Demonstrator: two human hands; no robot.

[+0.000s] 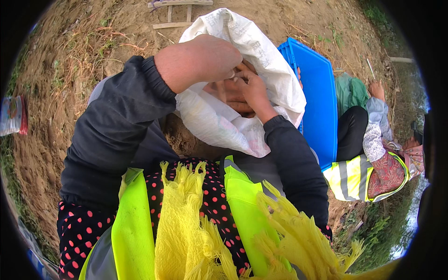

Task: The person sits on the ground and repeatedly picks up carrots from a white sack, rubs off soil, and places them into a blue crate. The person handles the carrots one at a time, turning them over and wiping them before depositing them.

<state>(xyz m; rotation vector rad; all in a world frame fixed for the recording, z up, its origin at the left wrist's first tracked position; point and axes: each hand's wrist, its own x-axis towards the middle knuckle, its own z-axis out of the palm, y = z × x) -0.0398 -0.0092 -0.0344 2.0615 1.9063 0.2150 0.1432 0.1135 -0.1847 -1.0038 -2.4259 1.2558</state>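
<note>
A white woven sack [267, 60] stands with its mouth wide in front of me. Inside it lie brownish-orange, elongated pieces [239, 107], whose kind I cannot make out. My left hand [217, 58] reaches over the sack's mouth from the left, bent at the wrist, its fingertips mostly tucked out of sight. My right hand [254, 91] comes in from the right with fingers closed. Both hands' fingertips meet above the pieces, close to a small pale bit too small to name.
A blue plastic crate [313, 88] stands right beside the sack. Beyond it sits a co-worker in a reflective vest [354, 178], near a green bag [350, 92]. A small wooden frame [179, 13] lies on bare soil at the top. Colourful packaging [14, 115] is at the far left.
</note>
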